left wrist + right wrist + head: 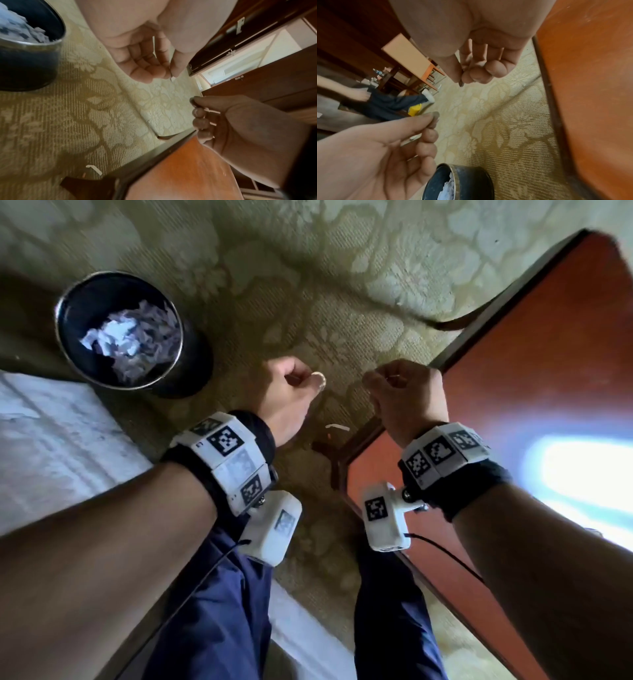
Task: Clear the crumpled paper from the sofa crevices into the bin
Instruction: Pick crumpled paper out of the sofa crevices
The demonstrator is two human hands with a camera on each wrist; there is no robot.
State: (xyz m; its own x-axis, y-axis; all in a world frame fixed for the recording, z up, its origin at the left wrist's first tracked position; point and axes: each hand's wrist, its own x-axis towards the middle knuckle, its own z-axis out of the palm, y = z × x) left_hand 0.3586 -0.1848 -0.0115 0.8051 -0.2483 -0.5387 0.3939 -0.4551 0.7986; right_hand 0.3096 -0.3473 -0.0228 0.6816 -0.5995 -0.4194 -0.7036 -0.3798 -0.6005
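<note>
The black round bin (191,364) stands on the carpet at the upper left, with crumpled white paper (126,340) inside it. My left hand (294,385) hovers over the carpet to the right of the bin, fingers curled. Its thumb pinches a thin white paper sliver (171,79) against the index finger. My right hand (404,392) is level with it beside the table corner, also curled. Thin white paper edges (212,111) show between its fingers. A small white paper scrap (337,426) lies on the carpet below the two hands.
A red-brown wooden table (513,405) with a dark edge fills the right side, and its leg (329,450) stands close to the scrap. A white-covered seat (51,446) lies at the left. My legs in blue trousers (222,611) are below. Patterned carpet (325,285) stretches ahead.
</note>
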